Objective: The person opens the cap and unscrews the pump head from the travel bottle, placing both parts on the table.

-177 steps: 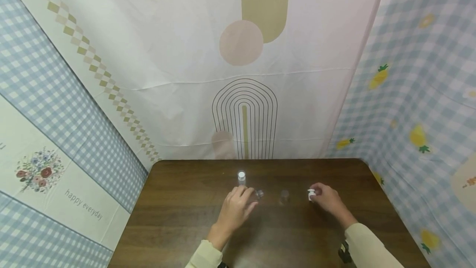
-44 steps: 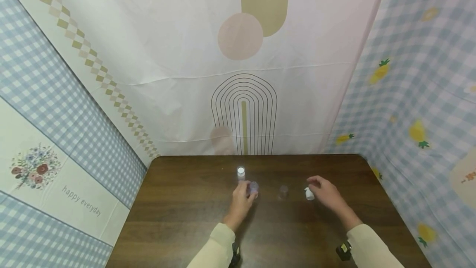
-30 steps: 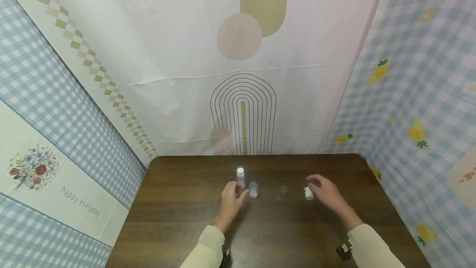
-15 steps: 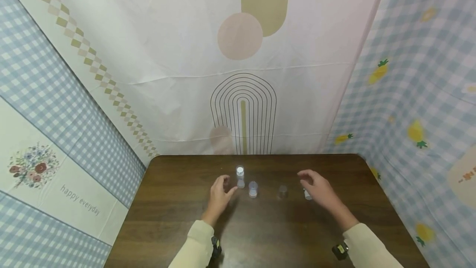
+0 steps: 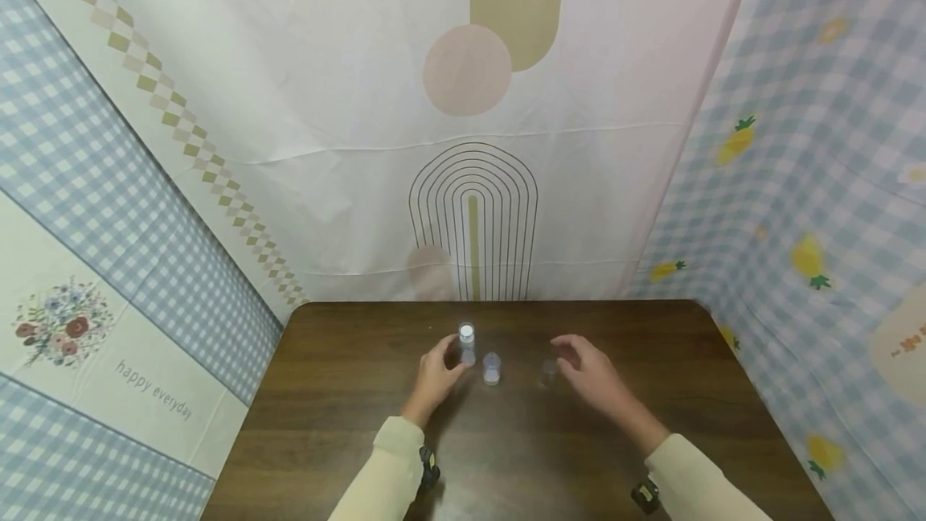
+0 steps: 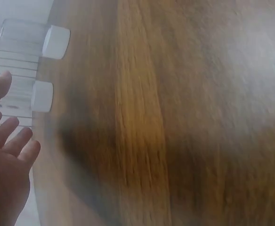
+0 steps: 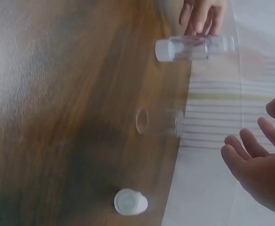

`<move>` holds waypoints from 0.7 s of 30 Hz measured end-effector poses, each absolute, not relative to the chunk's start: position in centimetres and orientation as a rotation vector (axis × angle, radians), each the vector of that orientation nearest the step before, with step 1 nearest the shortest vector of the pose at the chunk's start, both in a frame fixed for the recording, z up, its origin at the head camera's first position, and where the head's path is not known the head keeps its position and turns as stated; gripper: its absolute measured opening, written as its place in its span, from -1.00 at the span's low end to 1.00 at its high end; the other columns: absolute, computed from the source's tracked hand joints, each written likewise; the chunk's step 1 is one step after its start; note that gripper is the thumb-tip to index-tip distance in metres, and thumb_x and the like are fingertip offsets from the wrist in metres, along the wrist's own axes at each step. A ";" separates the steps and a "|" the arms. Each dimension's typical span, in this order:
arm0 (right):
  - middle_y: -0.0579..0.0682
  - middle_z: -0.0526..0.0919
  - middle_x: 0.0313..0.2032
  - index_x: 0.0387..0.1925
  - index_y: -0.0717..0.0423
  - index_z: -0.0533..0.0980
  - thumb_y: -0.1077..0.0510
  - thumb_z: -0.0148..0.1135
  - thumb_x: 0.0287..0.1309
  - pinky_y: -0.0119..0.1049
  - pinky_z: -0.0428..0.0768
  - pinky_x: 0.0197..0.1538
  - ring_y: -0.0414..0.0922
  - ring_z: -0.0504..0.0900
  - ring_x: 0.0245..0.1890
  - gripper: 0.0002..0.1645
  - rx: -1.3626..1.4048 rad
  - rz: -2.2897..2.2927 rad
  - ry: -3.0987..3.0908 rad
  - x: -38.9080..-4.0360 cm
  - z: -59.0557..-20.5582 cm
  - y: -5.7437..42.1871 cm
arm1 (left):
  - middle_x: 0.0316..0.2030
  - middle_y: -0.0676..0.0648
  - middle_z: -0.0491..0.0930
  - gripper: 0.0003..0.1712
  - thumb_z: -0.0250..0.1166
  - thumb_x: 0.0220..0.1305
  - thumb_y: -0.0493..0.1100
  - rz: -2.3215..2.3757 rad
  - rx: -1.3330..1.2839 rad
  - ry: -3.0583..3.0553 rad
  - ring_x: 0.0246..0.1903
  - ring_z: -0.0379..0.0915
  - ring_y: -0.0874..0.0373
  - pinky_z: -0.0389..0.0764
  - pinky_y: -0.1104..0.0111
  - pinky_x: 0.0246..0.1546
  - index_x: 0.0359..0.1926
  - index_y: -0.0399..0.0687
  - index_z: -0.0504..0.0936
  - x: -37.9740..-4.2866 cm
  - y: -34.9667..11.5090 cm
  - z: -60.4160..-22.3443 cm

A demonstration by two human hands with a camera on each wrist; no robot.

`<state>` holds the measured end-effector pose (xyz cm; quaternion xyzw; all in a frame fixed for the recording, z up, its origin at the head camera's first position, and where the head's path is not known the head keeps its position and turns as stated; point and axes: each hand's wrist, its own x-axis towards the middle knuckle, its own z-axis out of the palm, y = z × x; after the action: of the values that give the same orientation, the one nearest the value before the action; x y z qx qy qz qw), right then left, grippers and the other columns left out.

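Note:
My left hand [image 5: 434,376] is beside the farther clear bottle [image 5: 467,346], which has a white end. Its thumb and fingers are spread to either side of that bottle. A second clear bottle [image 5: 492,370] with a white base [image 6: 56,42] stands just to the right, apart from the hand. My right hand [image 5: 593,372] hovers with parted, slightly bent fingers at a transparent cap [image 7: 161,122]. In the right wrist view a white pump head [image 7: 130,202] sits on the table; in the head view the right hand hides it.
The things stand toward the back of a brown wooden table [image 5: 347,400]. A pale printed cloth [image 5: 362,207] hangs behind its rear edge, with checked cloth [image 5: 767,207] along the sides.
My left hand let go of the nearer bottle, drew back left, then moved in at the farther one. My right hand left the white pump head and moved left to the transparent cap.

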<state>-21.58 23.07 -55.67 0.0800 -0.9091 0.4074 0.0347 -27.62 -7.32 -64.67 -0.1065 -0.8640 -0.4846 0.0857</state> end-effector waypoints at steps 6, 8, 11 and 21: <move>0.18 0.56 0.30 0.33 0.09 0.47 0.21 0.23 0.40 0.15 0.58 0.23 0.16 0.59 0.24 -0.50 0.283 1.241 -2.816 -21.2 -56.1 21.8 | 0.09 -0.40 0.67 -0.37 0.53 0.12 -0.31 -1.487 -0.315 -2.564 0.11 0.62 -0.29 0.59 -0.10 0.18 0.22 -0.38 0.55 -27.7 -6.4 -64.4; 0.18 0.55 0.31 0.35 0.09 0.45 0.21 0.24 0.40 0.13 0.60 0.21 0.15 0.60 0.22 -0.47 0.317 1.231 -2.816 -21.1 -56.3 21.3 | 0.05 -0.40 0.68 -0.39 0.53 0.11 -0.35 -1.502 -0.302 -2.549 0.07 0.65 -0.28 0.63 -0.08 0.12 0.19 -0.38 0.56 -27.8 -6.2 -64.4; 0.18 0.54 0.33 0.37 0.12 0.44 0.21 0.24 0.38 0.12 0.59 0.24 0.15 0.60 0.24 -0.45 0.381 1.180 -2.808 -21.1 -56.5 20.7 | 0.01 -0.39 0.70 -0.42 0.53 0.10 -0.38 -1.519 -0.271 -2.531 0.02 0.67 -0.27 0.68 -0.05 0.04 0.16 -0.36 0.57 -27.9 -6.0 -64.4; 0.29 0.44 0.39 0.36 0.26 0.44 0.18 0.41 0.22 0.18 0.47 0.36 0.26 0.48 0.35 -0.31 0.790 0.584 -2.675 -21.6 -57.5 19.0 | -0.03 -0.40 0.71 -0.50 0.51 0.11 -0.39 -1.570 -0.181 -2.529 -0.03 0.70 -0.26 0.71 0.00 0.03 0.10 -0.38 0.60 -28.2 -5.3 -64.6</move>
<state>-21.61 19.01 -57.54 0.2742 -0.9288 0.2026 0.1454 -28.24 -5.31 -64.64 -0.0604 -0.8453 -0.5248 0.0798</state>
